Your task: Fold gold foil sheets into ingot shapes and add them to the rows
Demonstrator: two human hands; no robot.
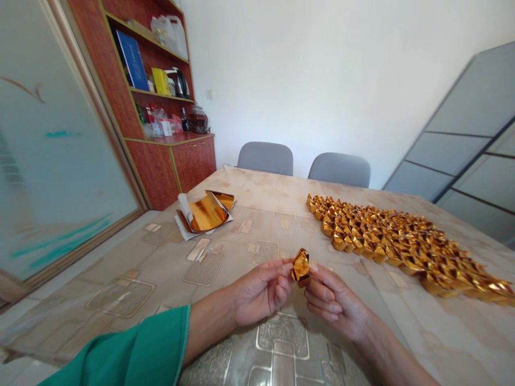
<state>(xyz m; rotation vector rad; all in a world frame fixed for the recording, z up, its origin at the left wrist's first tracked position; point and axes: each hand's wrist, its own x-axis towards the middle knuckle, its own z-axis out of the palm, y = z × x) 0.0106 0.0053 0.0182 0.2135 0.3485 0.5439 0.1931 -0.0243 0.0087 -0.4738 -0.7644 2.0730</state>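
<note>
A folded gold paper ingot (301, 267) is held up over the near part of the table, between my two hands. My left hand (261, 292) pinches its left side with thumb and fingertips. On the opposite side, my right hand (338, 300) grips it with the thumb and curled fingers. To the right lie rows of several finished gold paper ingots (374, 233), packed closely together. A loose stack of gold foil paper sheets (207, 213), curled and backed with white, rests on the left of the table, apart from my hands.
The table (265, 198) has a patterned cover. Two grey chairs (265, 157) stand at its far side. A red wooden cabinet (156, 166) with shelves of bottles and a kettle is at the back left, beside a frosted glass door (56, 150).
</note>
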